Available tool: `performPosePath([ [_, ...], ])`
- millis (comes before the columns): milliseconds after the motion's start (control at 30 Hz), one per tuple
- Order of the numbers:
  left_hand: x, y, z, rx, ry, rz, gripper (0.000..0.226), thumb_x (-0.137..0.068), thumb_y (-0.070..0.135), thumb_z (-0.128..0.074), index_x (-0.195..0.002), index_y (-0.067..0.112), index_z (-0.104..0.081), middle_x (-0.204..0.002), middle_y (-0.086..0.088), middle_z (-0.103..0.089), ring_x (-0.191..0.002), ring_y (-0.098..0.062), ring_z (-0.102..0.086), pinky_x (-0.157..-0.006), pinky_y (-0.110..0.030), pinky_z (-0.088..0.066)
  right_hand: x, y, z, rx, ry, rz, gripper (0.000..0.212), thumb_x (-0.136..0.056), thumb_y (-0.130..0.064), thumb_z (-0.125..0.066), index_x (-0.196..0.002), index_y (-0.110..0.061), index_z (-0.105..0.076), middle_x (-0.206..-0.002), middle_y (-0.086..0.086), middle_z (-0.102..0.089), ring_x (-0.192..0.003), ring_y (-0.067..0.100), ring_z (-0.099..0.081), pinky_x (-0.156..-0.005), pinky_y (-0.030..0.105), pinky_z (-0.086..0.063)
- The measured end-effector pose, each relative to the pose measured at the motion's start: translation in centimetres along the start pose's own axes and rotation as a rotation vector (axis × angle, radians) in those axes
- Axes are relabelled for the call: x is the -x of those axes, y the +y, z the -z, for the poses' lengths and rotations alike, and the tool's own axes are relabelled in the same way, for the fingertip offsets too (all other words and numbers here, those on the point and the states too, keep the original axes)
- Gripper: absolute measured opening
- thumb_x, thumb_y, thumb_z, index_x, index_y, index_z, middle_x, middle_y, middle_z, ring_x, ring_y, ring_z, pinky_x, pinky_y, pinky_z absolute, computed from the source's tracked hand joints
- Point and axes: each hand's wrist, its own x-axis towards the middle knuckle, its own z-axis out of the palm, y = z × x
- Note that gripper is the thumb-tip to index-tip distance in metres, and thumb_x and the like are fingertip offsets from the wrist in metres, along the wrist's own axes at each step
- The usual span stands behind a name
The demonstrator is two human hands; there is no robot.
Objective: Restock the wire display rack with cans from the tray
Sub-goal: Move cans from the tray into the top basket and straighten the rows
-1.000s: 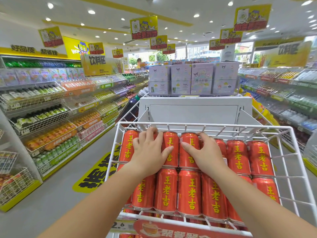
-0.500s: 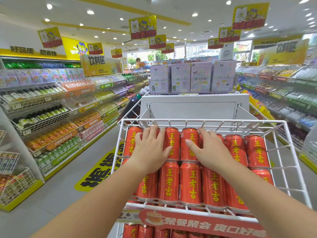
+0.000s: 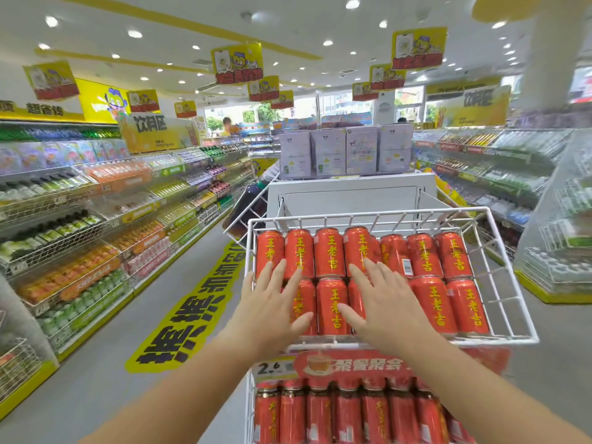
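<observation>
Left hand (image 3: pixel 272 310), right hand (image 3: pixel 389 312): drawn back toward 6 o'clock, fingers spread flat over red cylindrical metal cans (image 3: pixel 330 253). White wire display rack (image 3: pixel 368 215), 12 o'clock row: 7 cans.

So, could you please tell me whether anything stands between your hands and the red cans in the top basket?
Nothing visible does. The left hand and right hand are spread open over the red cans, and the wire basket is open on top, its rim only around the sides.

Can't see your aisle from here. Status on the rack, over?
Left hand open, right hand open, both flat over cans. Top basket packed, two rows. Nothing in the way.
</observation>
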Motion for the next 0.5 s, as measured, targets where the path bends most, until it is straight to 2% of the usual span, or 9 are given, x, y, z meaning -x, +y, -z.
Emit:
performPosePath([
  [100,3.7,-0.9,-0.8,0.023,-0.001,-0.031,0.084,-0.092,0.069,-0.028,-0.161,0.026,-0.005,-0.169,-0.01,-0.002,-0.155,-0.03,0.001,-0.122,-0.055,-0.001,2.5,-2.6,-1.0,-0.014,0.006,-0.028,0.087,-0.086,-0.071,-0.014,-0.157,-0.021,-0.021,-0.164,0.011,-0.02,-0.15,0.031,-0.019,-0.121,0.048,-0.019],
  [200,7.3,-1.9,-2.3,0.038,-0.029,-0.054,0.087,-0.089,0.072,-0.021,-0.161,0.025,-0.004,-0.169,-0.01,-0.002,-0.155,-0.031,0.0,-0.122,-0.057,-0.004,5.7,-5.2,-2.4,-0.009,-0.027,-0.041,0.082,-0.09,-0.068,-0.019,-0.157,-0.021,-0.022,-0.165,0.009,-0.017,-0.152,0.03,-0.014,-0.122,0.048,-0.016],
  [333,11.1,-2.6,-5.1,0.074,-0.027,-0.08,0.092,-0.083,0.071,-0.02,-0.16,0.021,-0.014,-0.168,-0.015,-0.012,-0.154,-0.035,-0.01,-0.12,-0.059,-0.01,10.2,-7.9,-4.8,0.041,-0.032,-0.054,0.08,-0.089,-0.065,-0.028,-0.151,-0.015,-0.038,-0.159,0.015,-0.031,-0.147,0.035,-0.027,-0.117,0.052,-0.027],
  [400,12.8,-2.4,-6.5,0.098,-0.009,-0.102,0.093,-0.083,0.07,-0.023,-0.16,0.019,-0.017,-0.167,-0.015,-0.014,-0.153,-0.036,-0.014,-0.12,-0.06,-0.011,12.4,-8.6,-6.2,0.06,-0.056,-0.067,0.079,-0.091,-0.065,-0.028,-0.152,-0.015,-0.036,-0.16,0.015,-0.03,-0.148,0.035,-0.026,-0.118,0.052,-0.025],
  [500,15.3,-1.7,-8.8,0.114,-0.033,-0.124,0.094,-0.083,0.071,-0.024,-0.16,0.017,-0.019,-0.167,-0.015,-0.012,-0.153,-0.035,-0.014,-0.119,-0.063,-0.016,15.7,-8.9,-8.1,0.074,-0.096,-0.088,0.078,-0.093,-0.065,-0.026,-0.156,-0.019,-0.025,-0.164,0.012,-0.019,-0.151,0.032,-0.015,-0.122,0.049,-0.016],
])
